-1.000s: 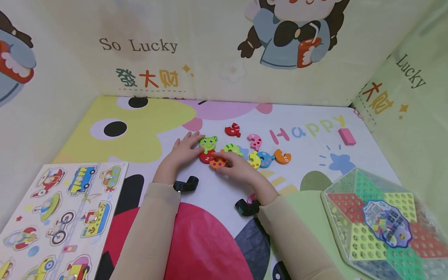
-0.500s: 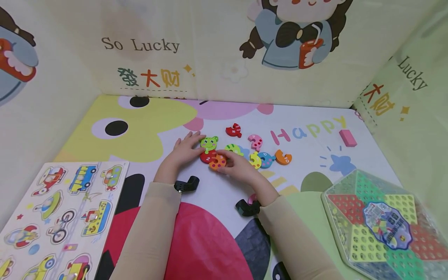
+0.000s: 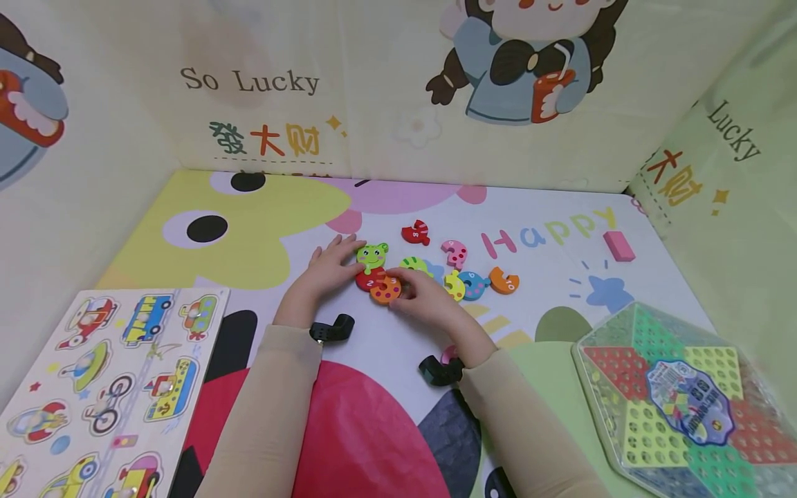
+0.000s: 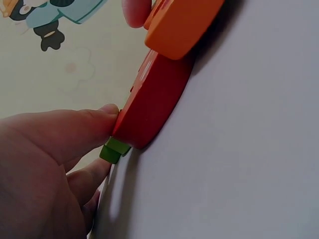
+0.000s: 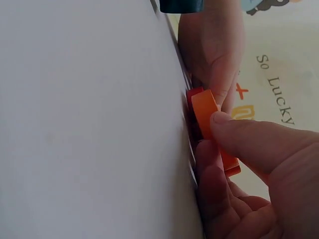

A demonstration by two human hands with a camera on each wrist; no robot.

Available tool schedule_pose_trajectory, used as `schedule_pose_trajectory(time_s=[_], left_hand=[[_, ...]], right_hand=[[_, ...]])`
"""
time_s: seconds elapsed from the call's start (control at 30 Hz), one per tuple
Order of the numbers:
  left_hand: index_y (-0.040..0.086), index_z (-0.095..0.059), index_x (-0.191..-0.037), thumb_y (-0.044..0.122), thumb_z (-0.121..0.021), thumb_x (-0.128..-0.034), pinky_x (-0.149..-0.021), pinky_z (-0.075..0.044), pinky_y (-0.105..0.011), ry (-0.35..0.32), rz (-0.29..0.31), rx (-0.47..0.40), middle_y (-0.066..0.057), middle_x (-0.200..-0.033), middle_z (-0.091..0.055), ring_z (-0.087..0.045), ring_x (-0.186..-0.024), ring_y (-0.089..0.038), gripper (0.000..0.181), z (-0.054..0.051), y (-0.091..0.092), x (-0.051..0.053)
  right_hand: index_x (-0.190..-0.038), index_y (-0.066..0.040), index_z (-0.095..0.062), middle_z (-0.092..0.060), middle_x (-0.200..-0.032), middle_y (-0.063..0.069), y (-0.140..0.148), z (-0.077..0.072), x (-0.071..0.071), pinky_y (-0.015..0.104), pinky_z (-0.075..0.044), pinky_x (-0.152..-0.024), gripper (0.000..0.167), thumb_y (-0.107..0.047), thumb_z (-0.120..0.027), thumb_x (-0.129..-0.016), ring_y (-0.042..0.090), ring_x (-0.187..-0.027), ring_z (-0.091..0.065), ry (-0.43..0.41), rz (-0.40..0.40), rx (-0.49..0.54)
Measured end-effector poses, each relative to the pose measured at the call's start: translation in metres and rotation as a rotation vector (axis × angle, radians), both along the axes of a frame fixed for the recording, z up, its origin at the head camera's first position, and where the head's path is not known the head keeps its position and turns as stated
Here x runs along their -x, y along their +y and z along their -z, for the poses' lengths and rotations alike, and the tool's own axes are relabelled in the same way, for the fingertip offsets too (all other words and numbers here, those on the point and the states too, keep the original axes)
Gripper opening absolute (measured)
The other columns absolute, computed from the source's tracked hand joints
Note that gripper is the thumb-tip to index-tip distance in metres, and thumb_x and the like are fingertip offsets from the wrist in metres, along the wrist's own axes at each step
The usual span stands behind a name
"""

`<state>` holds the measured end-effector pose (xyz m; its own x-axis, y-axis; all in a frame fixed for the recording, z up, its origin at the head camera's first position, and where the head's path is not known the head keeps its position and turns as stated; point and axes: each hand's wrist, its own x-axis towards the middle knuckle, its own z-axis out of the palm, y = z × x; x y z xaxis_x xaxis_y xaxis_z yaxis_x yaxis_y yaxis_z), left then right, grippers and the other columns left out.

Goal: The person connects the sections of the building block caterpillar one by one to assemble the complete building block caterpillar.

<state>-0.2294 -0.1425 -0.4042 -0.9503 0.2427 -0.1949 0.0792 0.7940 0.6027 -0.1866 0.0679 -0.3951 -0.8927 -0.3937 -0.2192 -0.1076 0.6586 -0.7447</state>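
My left hand (image 3: 326,268) holds the left side of a green frog-head puzzle piece (image 3: 371,255), thumb and index finger at its edge. In the left wrist view, the thumb also meets the side of a red puzzle piece (image 4: 155,99) numbered 2, which joins the frog head. Between thumb and fingers, my right hand (image 3: 426,294) pinches an orange spotted puzzle piece (image 3: 386,290). The orange piece (image 5: 206,114) looks tilted and overlaps the red one; whether they interlock I cannot tell. A green striped piece (image 3: 414,263) lies just behind the right hand.
Right of the hands lie yellow (image 3: 454,284), blue (image 3: 475,284) and orange (image 3: 504,281) pieces. Red (image 3: 416,232) and pink (image 3: 455,254) ones lie farther back. A vehicle puzzle board (image 3: 81,408) is at left, a hexagonal game box (image 3: 679,401) at right, and a pink block (image 3: 618,245) beyond it.
The right hand has shifted the orange spotted piece slightly, and more of its face shows from under the fingers. The left hand stays at the frog head.
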Motion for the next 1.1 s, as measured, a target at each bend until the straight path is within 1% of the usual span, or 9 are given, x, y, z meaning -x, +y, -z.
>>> schedule_pose_trajectory(time_s=[0.1,0.3,0.5,0.63,0.77,0.9,1.0,1.1], left_hand=[[0.025,-0.035,-0.140,0.037,-0.050,-0.0890,-0.111,0.006,-0.053,0.003,-0.002,0.001,0.001,-0.153,-0.018,-0.002,-0.142,-0.023,0.055,0.0007,0.0000,0.0002],[0.024,-0.035,-0.140,0.037,-0.051,-0.0887,-0.111,0.006,-0.054,0.007,0.002,-0.002,0.000,-0.153,-0.018,-0.002,-0.142,-0.024,0.055,0.0010,-0.0004,-0.0001],[0.024,-0.035,-0.140,0.036,-0.050,-0.0891,-0.111,0.006,-0.053,0.011,0.006,-0.004,0.000,-0.153,-0.018,-0.002,-0.142,-0.024,0.055,0.0007,-0.0005,0.0001],[0.023,-0.035,-0.140,0.036,-0.050,-0.0891,-0.111,0.006,-0.054,0.018,0.009,-0.002,-0.001,-0.152,-0.019,-0.002,-0.142,-0.025,0.055,-0.0002,-0.0004,0.0003],[0.023,-0.035,-0.140,0.036,-0.050,-0.0891,-0.111,0.006,-0.055,0.016,0.012,0.001,-0.001,-0.153,-0.018,-0.002,-0.142,-0.025,0.055,-0.0015,-0.0008,-0.0001],[0.023,-0.035,-0.140,0.036,-0.050,-0.0890,-0.111,0.006,-0.054,0.018,0.006,-0.001,-0.001,-0.152,-0.019,-0.002,-0.142,-0.024,0.055,-0.0029,-0.0010,-0.0005],[0.022,-0.036,-0.140,0.035,-0.050,-0.0891,-0.111,0.006,-0.053,0.020,0.004,-0.009,-0.001,-0.152,-0.019,-0.003,-0.142,-0.024,0.054,-0.0040,-0.0011,-0.0013],[0.022,-0.035,-0.140,0.035,-0.050,-0.0891,-0.111,0.006,-0.053,0.012,0.003,-0.012,-0.001,-0.152,-0.019,-0.003,-0.142,-0.024,0.054,-0.0038,-0.0010,-0.0022]], right_hand=[[-0.131,-0.028,-0.047,-0.052,-0.117,-0.002,0.0009,0.0006,0.0002,0.024,-0.051,-0.072,0.057,-0.023,-0.069,-0.079,0.014,-0.091,-0.052,0.033,-0.018,-0.011],[-0.129,-0.029,-0.049,-0.051,-0.118,-0.002,0.0020,-0.0011,-0.0022,0.025,-0.053,-0.072,0.057,-0.021,-0.071,-0.077,0.013,-0.091,-0.054,0.041,-0.030,-0.003],[-0.132,-0.026,-0.047,-0.052,-0.112,-0.001,0.0008,-0.0016,-0.0023,0.023,-0.051,-0.069,0.058,-0.025,-0.069,-0.079,0.014,-0.088,-0.051,0.085,-0.023,-0.052],[-0.132,-0.028,-0.047,-0.052,-0.108,-0.001,0.0000,-0.0011,-0.0019,0.023,-0.050,-0.067,0.058,-0.027,-0.069,-0.079,0.014,-0.089,-0.049,0.103,-0.029,-0.085],[-0.131,-0.030,-0.048,-0.050,-0.107,0.000,0.0001,-0.0005,-0.0021,0.023,-0.051,-0.069,0.056,-0.028,-0.069,-0.079,0.013,-0.090,-0.049,0.101,-0.028,-0.110],[-0.131,-0.028,-0.048,-0.050,-0.105,0.000,0.0008,-0.0001,-0.0019,0.023,-0.050,-0.069,0.057,-0.027,-0.069,-0.079,0.013,-0.088,-0.050,0.100,-0.032,-0.098],[-0.132,-0.027,-0.047,-0.050,-0.105,0.000,0.0024,-0.0008,-0.0019,0.023,-0.050,-0.070,0.058,-0.026,-0.069,-0.079,0.013,-0.087,-0.051,0.098,-0.049,-0.084],[-0.134,-0.028,-0.045,-0.050,-0.108,-0.001,0.0060,-0.0044,-0.0031,0.023,-0.050,-0.071,0.060,-0.026,-0.070,-0.079,0.013,-0.089,-0.051,0.071,-0.074,-0.081]])
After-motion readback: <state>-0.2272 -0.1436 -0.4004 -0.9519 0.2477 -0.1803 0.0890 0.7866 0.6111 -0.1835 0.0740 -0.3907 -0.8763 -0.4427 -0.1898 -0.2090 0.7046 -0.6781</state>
